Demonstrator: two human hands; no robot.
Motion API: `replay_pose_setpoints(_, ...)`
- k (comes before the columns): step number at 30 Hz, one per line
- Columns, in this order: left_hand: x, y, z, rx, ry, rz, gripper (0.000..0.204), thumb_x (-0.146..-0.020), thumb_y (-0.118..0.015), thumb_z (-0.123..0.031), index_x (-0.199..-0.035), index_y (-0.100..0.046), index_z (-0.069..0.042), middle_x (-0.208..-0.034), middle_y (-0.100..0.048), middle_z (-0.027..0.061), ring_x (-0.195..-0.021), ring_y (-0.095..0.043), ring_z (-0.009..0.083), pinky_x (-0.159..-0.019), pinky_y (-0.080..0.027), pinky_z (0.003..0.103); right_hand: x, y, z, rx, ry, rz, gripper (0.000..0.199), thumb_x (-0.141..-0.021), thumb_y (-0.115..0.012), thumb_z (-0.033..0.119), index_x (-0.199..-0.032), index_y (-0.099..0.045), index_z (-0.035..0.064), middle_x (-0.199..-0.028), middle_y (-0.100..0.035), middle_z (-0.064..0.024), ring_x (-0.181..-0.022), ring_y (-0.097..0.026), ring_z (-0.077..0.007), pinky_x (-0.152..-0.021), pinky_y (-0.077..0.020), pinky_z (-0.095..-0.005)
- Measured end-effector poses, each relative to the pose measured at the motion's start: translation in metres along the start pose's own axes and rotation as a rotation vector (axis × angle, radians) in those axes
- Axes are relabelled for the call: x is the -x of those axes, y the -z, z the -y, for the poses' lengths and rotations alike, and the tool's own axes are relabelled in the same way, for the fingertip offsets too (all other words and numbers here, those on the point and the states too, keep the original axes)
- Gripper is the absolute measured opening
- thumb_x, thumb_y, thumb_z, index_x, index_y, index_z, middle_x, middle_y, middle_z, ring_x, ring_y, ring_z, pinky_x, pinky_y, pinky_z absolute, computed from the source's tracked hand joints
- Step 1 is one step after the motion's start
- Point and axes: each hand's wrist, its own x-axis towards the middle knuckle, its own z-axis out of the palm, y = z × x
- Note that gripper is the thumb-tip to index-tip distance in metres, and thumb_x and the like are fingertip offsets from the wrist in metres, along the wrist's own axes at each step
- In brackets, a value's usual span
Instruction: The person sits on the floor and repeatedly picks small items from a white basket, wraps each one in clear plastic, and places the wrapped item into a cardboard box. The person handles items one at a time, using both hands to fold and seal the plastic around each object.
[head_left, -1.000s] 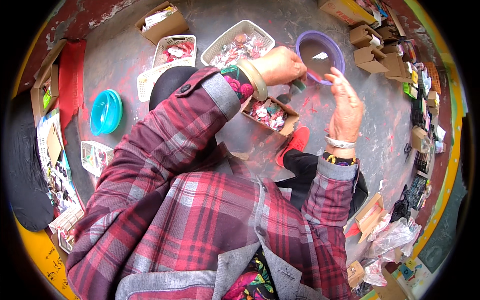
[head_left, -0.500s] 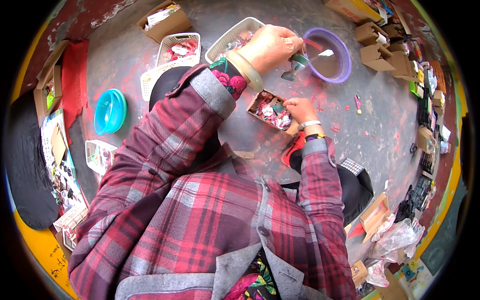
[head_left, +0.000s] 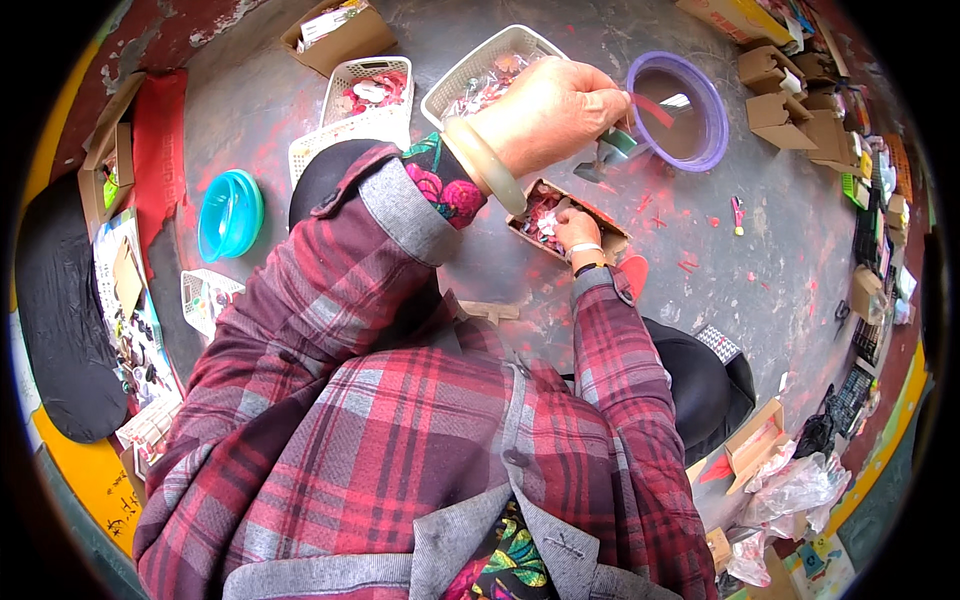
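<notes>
My left hand (head_left: 555,112), raised ahead of me, is closed in a pinch on a red strip (head_left: 653,109) that sticks out toward the purple basin. A green and grey piece (head_left: 617,143) hangs just below the fingertips; how it joins the strip I cannot make out. Below and to the right, my right hand (head_left: 578,232) reaches into a small cardboard box (head_left: 612,232) of red, pink and white scraps (head_left: 545,215). Its fingers are bent down among the scraps, and their tips are hidden.
The purple basin (head_left: 722,112) stands ahead to the right. White baskets (head_left: 440,98) of wrapped and red pieces lie ahead, with a cardboard box (head_left: 345,40) behind them. Turquoise bowls (head_left: 232,215) sit at left. Boxes (head_left: 780,118) line the right wall; a small pink tool (head_left: 738,215) lies on the floor.
My right hand has moved left, from the edge of the small box into its scraps. The left hand still holds the red strip up, and the view has shifted slightly.
</notes>
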Motion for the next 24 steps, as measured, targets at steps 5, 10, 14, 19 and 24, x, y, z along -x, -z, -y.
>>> replay_pose_setpoints(5,0.000,-0.004,0.003,0.093,0.005,-0.026,0.027,-0.079,-0.053,-0.022,-0.079,-0.066,0.002,-0.072,-0.064,0.0135,-0.069,-0.060,0.0181,-0.068,-0.048,0.030,-0.008,-0.011,0.017,0.058,0.342,0.121,0.031,-0.075,-0.052,0.010,-0.100,-0.066,0.0215,-0.097,-0.063,-0.0145,-0.096,-0.058,-0.0323,-0.083,-0.0454,-0.0403)
replay_pose_setpoints(10,-0.005,-0.007,0.010,0.068,-0.029,0.003,0.028,-0.079,-0.053,-0.022,-0.081,-0.066,0.002,-0.071,-0.064,0.0138,-0.069,-0.061,0.0189,-0.068,-0.048,0.031,-0.027,-0.038,0.005,0.093,0.450,0.256,0.025,-0.072,-0.059,0.014,-0.096,-0.066,0.0112,-0.087,-0.064,-0.0154,-0.081,-0.060,-0.0305,-0.075,-0.0461,-0.0371)
replay_pose_setpoints(14,-0.004,-0.006,0.011,0.037,-0.033,-0.012,0.028,-0.079,-0.052,-0.022,-0.082,-0.066,0.002,-0.070,-0.064,0.0148,-0.068,-0.061,0.0193,-0.067,-0.048,0.031,-0.024,-0.029,0.007,-0.419,0.112,0.440,0.014,-0.076,-0.064,0.014,-0.086,-0.065,0.0045,-0.069,-0.061,-0.0051,-0.057,-0.056,-0.0122,-0.051,-0.0447,-0.0266)
replay_pose_setpoints(19,-0.005,-0.008,0.009,0.034,-0.017,0.009,0.027,-0.082,-0.052,-0.021,-0.083,-0.066,0.002,-0.073,-0.064,0.0119,-0.069,-0.060,0.0173,-0.068,-0.048,0.030,-0.010,0.007,-0.016,-0.862,-0.010,0.485,0.011,-0.074,-0.066,0.008,-0.083,-0.060,0.0062,-0.069,-0.059,-0.0008,-0.053,-0.052,-0.0086,-0.049,-0.0434,-0.0205)
replay_pose_setpoints(24,-0.007,-0.009,0.009,0.037,0.026,0.035,0.025,-0.087,-0.052,-0.018,-0.084,-0.065,0.003,-0.075,-0.063,0.0043,-0.072,-0.056,0.0104,-0.068,-0.045,0.025,0.002,0.024,-0.027,-0.949,-0.028,0.458,0.021,-0.074,-0.062,0.005,-0.094,-0.057,0.0053,-0.076,-0.061,-0.0027,-0.056,-0.057,-0.0116,-0.052,-0.0479,-0.0231)
